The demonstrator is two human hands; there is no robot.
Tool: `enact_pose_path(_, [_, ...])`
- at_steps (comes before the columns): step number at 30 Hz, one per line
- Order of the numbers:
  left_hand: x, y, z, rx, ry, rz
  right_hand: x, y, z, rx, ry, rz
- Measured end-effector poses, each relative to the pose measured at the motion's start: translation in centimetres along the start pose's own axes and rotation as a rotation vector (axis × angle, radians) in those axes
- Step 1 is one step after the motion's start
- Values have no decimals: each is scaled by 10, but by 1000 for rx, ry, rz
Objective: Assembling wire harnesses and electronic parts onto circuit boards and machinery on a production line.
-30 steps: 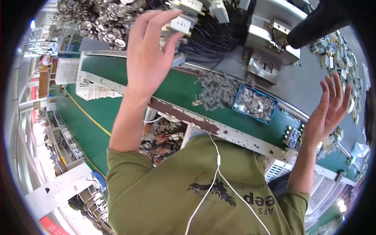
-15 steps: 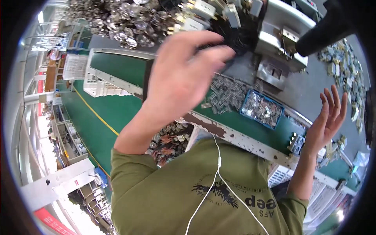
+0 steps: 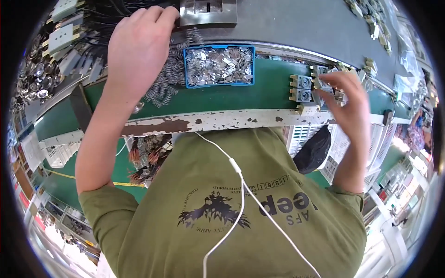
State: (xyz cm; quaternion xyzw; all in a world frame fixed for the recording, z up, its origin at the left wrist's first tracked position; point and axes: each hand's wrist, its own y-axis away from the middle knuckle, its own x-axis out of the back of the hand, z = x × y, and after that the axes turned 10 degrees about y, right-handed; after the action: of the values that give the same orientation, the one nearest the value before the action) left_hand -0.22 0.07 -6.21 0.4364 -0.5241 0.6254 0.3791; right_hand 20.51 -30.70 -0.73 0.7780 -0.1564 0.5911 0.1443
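Observation:
My left hand is at the upper left, palm down with its fingers curled over. Its fingertips are beside a metal block with a slot; what they hold, if anything, is hidden. On the right, my right hand has thumb and forefinger apart, at a cluster of small grey plug bodies with brass pins. One grey piece lies between the thumb and forefinger; I cannot tell whether they press on it. Coil springs are heaped near my left wrist.
A blue tray of small metal parts stands on the green surface. White plugs with black cords and shiny round metal parts are piled at the left. A chipped white rail crosses before my body. More plug parts lie at the far right.
The view has turned and shifted. My left hand has gone from a blurred, half-spread reach to curled fingers beside the metal block. My right hand has moved from raised and spread to the grey plug bodies.

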Motion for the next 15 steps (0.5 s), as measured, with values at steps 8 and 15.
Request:
enact_pose_path(8, [3, 0, 3, -5, 111, 21, -25, -5, -15, 68, 229, -80])
enact_pose_path(15, [26, 5, -1, 53, 221, 43, -35, -27, -7, 158, 271, 6])
